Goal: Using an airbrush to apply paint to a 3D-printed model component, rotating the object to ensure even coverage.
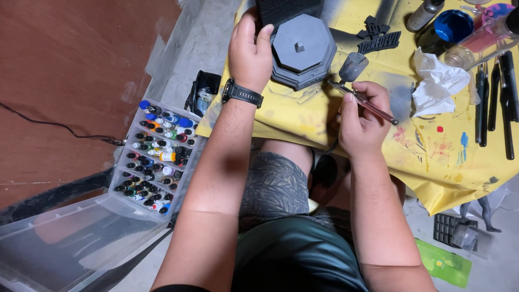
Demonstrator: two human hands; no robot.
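Head view: a grey octagonal stepped model base (303, 50) sits on the paint-spattered yellow table cover (432, 162), steadied and airbrushed.

The left hand (250, 51) curls its fingers against the base's left edge, thumb on its rim. The right hand (363, 116) is closed around a slim airbrush with a grey cup (357, 89), its tip just beside the base's lower right edge. A crumpled white tissue (438, 81) lies near, dark brushes (494, 97) beyond. A clear plastic box of small paint bottles (157, 157) stands open left; its lid is cut off by the frame.
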